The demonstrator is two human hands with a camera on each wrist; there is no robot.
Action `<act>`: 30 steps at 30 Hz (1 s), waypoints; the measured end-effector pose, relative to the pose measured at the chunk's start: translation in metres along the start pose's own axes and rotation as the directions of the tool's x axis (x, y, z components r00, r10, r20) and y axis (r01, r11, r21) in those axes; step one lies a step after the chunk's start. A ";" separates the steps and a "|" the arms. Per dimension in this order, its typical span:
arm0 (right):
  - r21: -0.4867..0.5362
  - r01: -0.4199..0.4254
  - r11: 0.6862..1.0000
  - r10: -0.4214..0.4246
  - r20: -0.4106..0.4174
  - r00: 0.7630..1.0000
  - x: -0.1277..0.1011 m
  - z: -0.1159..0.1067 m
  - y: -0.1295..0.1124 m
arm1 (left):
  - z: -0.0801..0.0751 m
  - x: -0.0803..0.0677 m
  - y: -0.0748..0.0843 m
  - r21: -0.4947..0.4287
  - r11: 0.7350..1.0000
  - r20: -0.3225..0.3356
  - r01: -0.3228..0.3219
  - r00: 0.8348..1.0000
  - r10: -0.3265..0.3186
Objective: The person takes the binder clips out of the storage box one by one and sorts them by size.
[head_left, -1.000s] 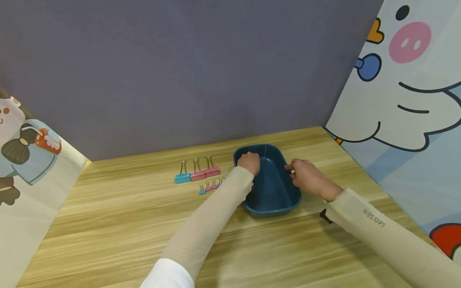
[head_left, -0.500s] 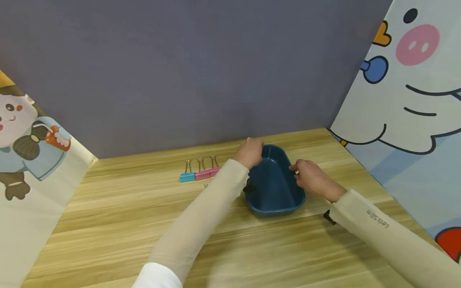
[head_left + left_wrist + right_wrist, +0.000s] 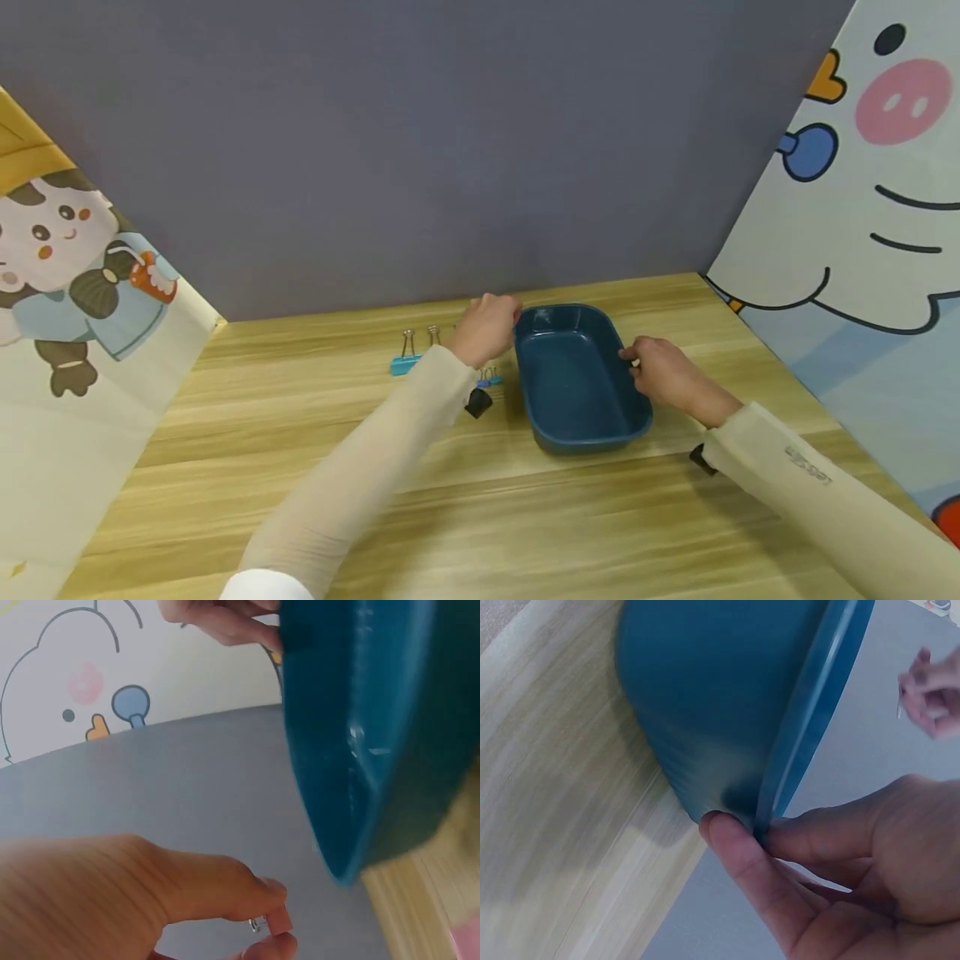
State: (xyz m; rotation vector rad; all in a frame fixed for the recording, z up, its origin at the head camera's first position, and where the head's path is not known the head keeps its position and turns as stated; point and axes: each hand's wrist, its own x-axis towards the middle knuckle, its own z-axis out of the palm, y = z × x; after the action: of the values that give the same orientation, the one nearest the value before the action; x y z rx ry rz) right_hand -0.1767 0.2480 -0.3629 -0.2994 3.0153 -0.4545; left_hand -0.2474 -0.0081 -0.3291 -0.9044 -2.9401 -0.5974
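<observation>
The blue tray (image 3: 581,379) sits on the wooden table (image 3: 450,517) and takes up the space between both hands, so it is the first worry. The right hand (image 3: 663,375) pinches its right rim, thumb on the outer wall and fingers over the edge, and a tug from that one side could swing or tip the shallow dish. The left hand (image 3: 487,327) is just off the tray's far left corner, fingertips (image 3: 277,919) closed on a small pink clip (image 3: 281,921). That pinch looks slight, and I judge the clip could slip or spring out beside the tray rather than in it. Under that wrist lies a small blue clip (image 3: 489,381). Further left of the hand sits a large blue clip (image 3: 405,362), where a sweeping sleeve might scatter it.
</observation>
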 end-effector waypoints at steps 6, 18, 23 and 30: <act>0.009 0.003 1.000 -0.003 -0.011 1.000 -0.003 -0.001 0.005 | -0.003 -0.022 -0.026 0.015 1.000 0.069 0.005 0.998 -0.006; -0.008 0.025 1.000 -0.025 -0.018 1.000 -0.005 -0.007 0.006 | 0.009 -0.073 -0.083 0.065 0.998 0.141 -0.003 0.990 -0.006; -0.009 0.011 1.000 -0.011 0.000 1.000 -0.006 -0.007 0.005 | 0.025 -0.081 -0.102 0.046 0.998 0.144 0.037 0.989 -0.044; -0.009 0.020 1.000 -0.020 0.003 1.000 -0.006 -0.007 0.002 | 0.036 -0.084 -0.111 0.032 0.997 0.140 0.065 0.988 -0.069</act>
State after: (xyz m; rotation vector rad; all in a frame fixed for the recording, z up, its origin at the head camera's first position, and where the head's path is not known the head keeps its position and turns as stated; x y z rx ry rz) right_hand -0.1725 0.2534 -0.3568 -0.3300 3.0152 -0.4423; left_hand -0.2344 -0.1252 -0.4116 -0.8839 -3.1067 -0.5144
